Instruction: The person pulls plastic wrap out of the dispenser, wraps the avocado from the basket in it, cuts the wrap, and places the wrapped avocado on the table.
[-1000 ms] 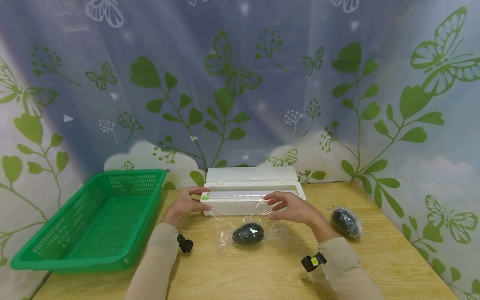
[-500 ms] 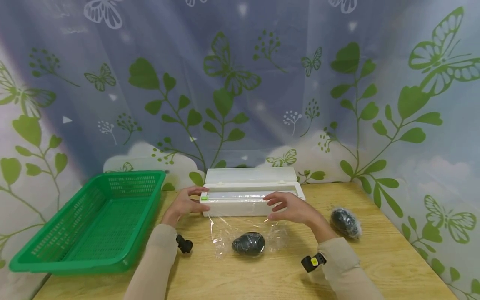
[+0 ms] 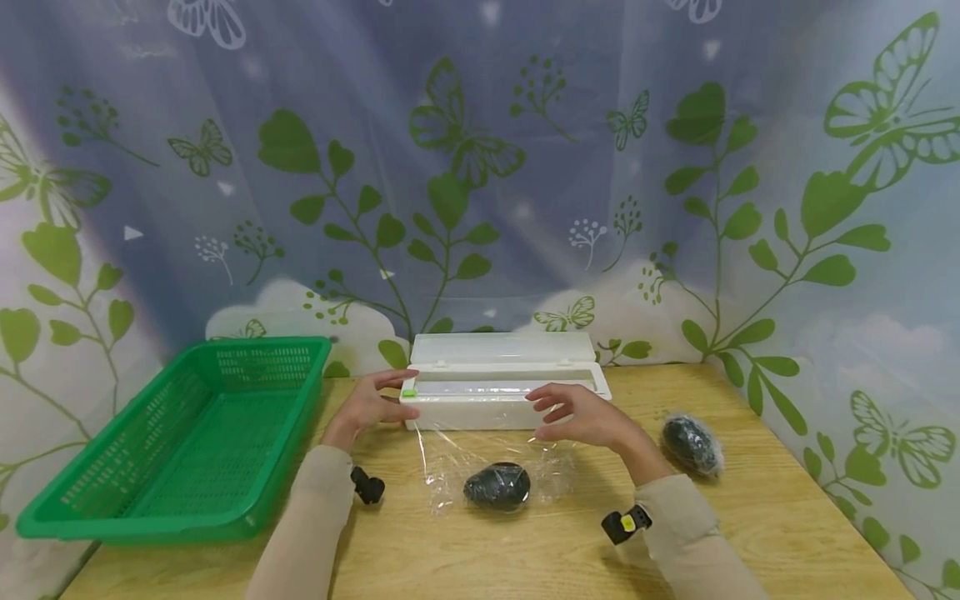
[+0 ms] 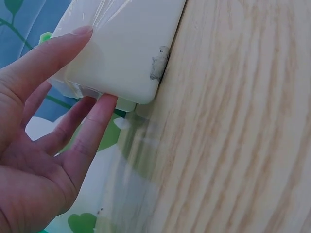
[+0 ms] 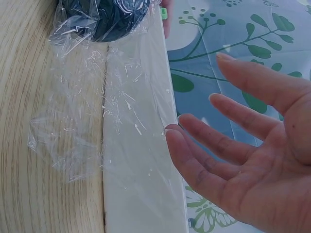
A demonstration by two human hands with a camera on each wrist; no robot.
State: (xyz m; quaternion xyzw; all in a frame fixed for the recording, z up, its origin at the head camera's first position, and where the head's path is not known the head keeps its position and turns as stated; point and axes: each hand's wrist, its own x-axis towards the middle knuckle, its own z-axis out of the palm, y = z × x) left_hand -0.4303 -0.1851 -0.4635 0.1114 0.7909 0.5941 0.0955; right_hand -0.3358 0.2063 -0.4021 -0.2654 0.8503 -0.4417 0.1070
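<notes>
A white cling film dispenser (image 3: 480, 412) stands with its lid (image 3: 502, 348) raised. My left hand (image 3: 369, 408) holds its left end; the left wrist view shows the thumb on the front face and fingertips at the end. Clear cling film (image 3: 442, 467) runs from the dispenser down to the table around a dark, egg-shaped fruit (image 3: 498, 487), perhaps an avocado. Near the right part of the dispenser, my right hand (image 3: 581, 417) has loosely bent fingers and grips nothing. In the right wrist view its fingertips are by the dispenser's edge; whether they touch is unclear.
A green plastic basket (image 3: 202, 450) occupies the left side of the wooden table (image 3: 427, 558). On the right lies another dark fruit (image 3: 692, 446) wrapped in film. Behind the dispenser hangs a patterned curtain (image 3: 480, 208).
Over the last second the dark fruit has shifted slightly toward me, and the film around it has dropped lower. Both hands have stayed nearly still.
</notes>
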